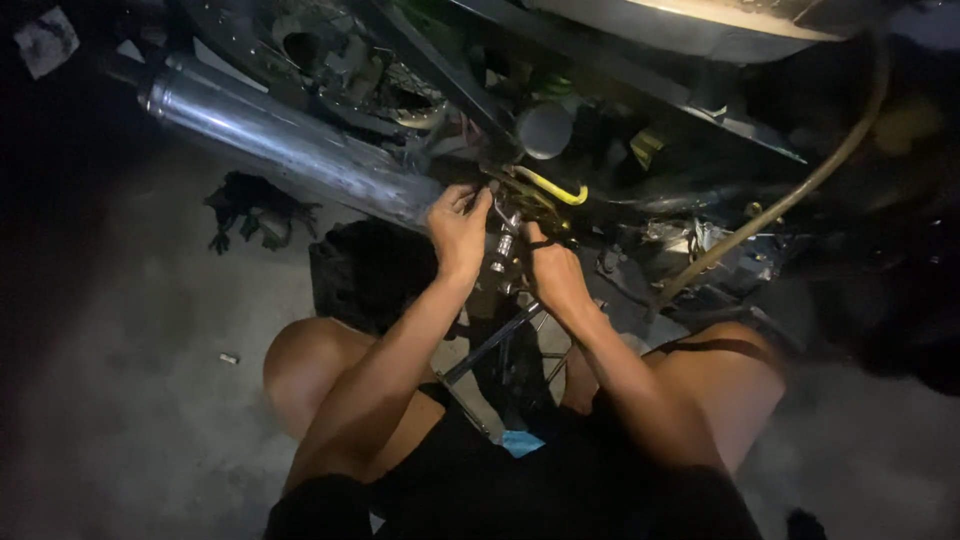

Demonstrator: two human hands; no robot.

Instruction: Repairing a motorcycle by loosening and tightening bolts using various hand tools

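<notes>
A: What are the hands doing just now?

B: Both are working at the underside of a motorcycle, just behind the chrome exhaust pipe (290, 140). The left hand (458, 228) is closing its grip on a small metal fitting (503, 243), fingers curled round its upper end. The right hand (553, 268) is curling in beside it from the other side; whether its grip is actually clamping the part or only touching it, I cannot tell in this light.

A: And where is that fitting sitting?

B: It is hanging between the two hands, just under a yellow hose (556, 188), still attached to the machine as far as I can see.

A: How far along does it look?

B: Midway, I'd judge. The bike is lying opened up, a dark rag (252, 212) is lying on the concrete floor (120, 420), and nothing is looking refitted yet.
</notes>
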